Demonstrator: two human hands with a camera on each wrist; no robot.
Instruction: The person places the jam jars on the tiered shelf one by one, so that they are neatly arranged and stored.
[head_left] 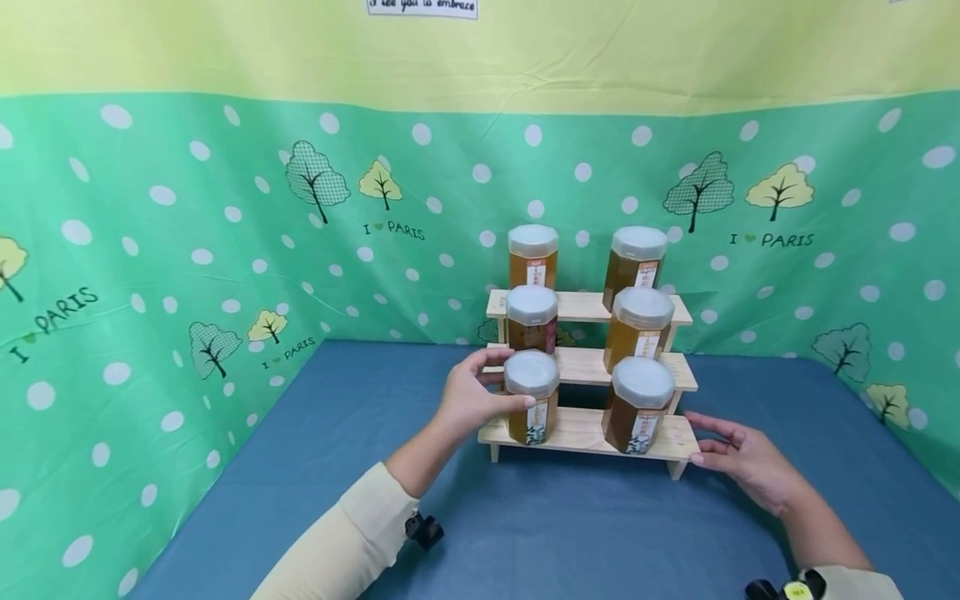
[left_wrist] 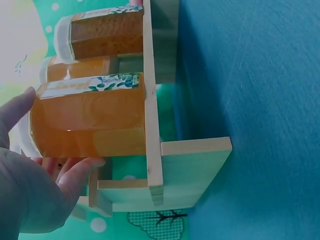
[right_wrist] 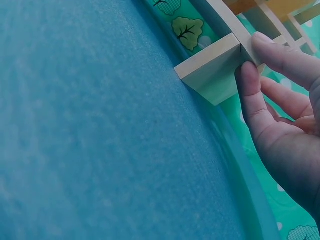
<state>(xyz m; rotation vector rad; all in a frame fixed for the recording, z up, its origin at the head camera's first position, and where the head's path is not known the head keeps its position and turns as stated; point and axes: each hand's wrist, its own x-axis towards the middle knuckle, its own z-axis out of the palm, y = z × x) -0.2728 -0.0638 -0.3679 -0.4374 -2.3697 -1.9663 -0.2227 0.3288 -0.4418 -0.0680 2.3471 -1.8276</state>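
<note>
Honey jars with pale lids stand in pairs on a three-tier wooden display stand (head_left: 577, 421). My left hand (head_left: 480, 392) holds the front-left honey jar (head_left: 532, 421), its thumb at the front by the lid and its fingers round the far side. In the left wrist view this jar (left_wrist: 90, 117) shows amber honey and a leaf-patterned label. My right hand (head_left: 750, 462) grips the right end of the bottom shelf, the thumb at its front corner. The right wrist view shows my fingertips (right_wrist: 248, 75) at the shelf's end, above a leg (right_wrist: 212, 70).
A darker honey jar (head_left: 639, 421) stands at the right of the bottom shelf. More jars (head_left: 637, 337) fill the upper tiers. The stand sits on a blue cloth (head_left: 585, 533), before a green dotted curtain (head_left: 420, 275).
</note>
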